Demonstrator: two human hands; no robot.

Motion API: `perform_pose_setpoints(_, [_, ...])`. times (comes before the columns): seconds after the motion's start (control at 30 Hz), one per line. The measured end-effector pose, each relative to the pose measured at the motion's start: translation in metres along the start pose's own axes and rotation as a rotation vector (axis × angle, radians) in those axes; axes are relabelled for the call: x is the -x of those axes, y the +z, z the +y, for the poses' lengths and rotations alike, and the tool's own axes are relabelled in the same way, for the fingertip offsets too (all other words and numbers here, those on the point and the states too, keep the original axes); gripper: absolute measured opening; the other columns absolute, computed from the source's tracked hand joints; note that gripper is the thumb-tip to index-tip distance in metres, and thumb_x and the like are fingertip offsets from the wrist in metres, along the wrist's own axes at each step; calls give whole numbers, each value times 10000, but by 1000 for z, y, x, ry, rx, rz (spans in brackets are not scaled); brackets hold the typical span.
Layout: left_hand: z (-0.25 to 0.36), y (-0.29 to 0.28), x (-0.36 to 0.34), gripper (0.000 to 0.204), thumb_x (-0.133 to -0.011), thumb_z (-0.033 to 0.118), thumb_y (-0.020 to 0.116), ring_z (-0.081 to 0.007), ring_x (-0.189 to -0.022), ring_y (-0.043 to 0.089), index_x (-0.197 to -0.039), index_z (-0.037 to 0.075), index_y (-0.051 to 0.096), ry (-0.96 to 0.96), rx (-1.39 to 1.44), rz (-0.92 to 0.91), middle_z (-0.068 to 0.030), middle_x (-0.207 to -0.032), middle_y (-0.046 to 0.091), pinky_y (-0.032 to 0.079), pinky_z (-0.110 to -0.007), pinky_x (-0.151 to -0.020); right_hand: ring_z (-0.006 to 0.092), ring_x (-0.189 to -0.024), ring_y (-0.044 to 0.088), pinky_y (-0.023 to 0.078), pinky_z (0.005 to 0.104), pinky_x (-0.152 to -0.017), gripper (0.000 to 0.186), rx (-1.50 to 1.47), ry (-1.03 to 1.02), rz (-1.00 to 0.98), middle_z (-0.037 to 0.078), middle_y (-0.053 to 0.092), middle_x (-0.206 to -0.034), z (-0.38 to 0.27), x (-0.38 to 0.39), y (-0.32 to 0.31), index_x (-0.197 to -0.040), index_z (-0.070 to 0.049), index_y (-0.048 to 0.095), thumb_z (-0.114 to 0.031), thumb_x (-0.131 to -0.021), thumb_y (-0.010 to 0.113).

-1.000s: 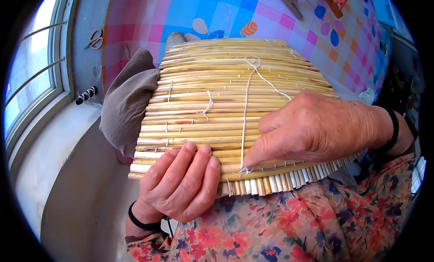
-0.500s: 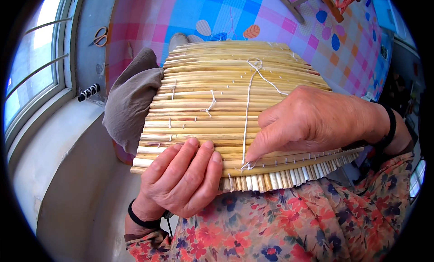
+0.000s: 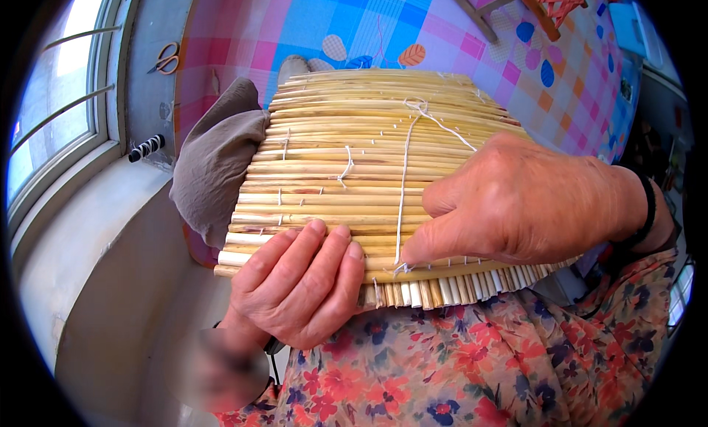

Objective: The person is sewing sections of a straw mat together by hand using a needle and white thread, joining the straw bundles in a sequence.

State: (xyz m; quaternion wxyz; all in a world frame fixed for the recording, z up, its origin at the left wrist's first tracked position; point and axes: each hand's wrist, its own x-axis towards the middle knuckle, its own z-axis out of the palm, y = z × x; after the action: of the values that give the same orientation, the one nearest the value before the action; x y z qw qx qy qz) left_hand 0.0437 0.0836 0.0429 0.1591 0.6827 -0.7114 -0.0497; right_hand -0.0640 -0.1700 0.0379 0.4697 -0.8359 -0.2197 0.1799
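A mat of pale yellow stalks (image 3: pixel 324 198) stitched side by side lies across my lap. My left hand (image 3: pixel 299 283) grips its near left edge, fingers flat on top and the thumb hidden beneath. White thread (image 3: pixel 403 184) runs from a knot at the near edge up to a loop, then back down under my right hand (image 3: pixel 509 206). That hand is closed, thumb and forefinger pressed together at the knot; whether they also hold a needle is hidden. Short white stitches and a loose thread end (image 3: pixel 346 169) show on the stalks.
Scissors (image 3: pixel 164 60) and a black-and-white striped roll (image 3: pixel 146 148) lie on the ledge by the window at left. Grey-brown cloth (image 3: pixel 221 165) sticks out beyond the mat's left side. A wooden-framed seat (image 3: pixel 542 10) stands at the far right on the checked floor covering (image 3: pixel 287 29).
My right hand has settled slightly lower and to the right, covering more of the near row of stitches. My left hand keeps its hold on the mat, almost unmoved.
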Motion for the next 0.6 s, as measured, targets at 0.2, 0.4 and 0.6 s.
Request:
perform_pose_setpoints(0.2, [0,6,2,235,-882,261,641,-252,-905,666,-927,34,678,50,-24,49,-103,-959,707,524,-364,-780,227,-590,598,443,353,-449,115,250,-84,-152,49,484,-689,-21,-13,-13,-831,-94,564,-137,-734,609])
perform_pose_setpoints(0.4, [-4,21,5,186,-836,226,596,-203,-824,638,-906,67,661,78,-50,209,-70,-909,672,490,-309,-716,238,-645,617,465,369,-475,106,359,-96,-232,59,500,-703,-32,-28,-15,-816,-80,555,-143,-748,607])
perform_pose_setpoints(0.6, [-13,23,0,388,-835,422,674,-218,-776,663,-950,53,655,88,-16,288,-59,-872,676,495,-339,-707,263,-653,616,490,362,-519,96,520,-95,-171,55,514,-710,-34,-32,-22,-857,-99,596,-118,-764,611])
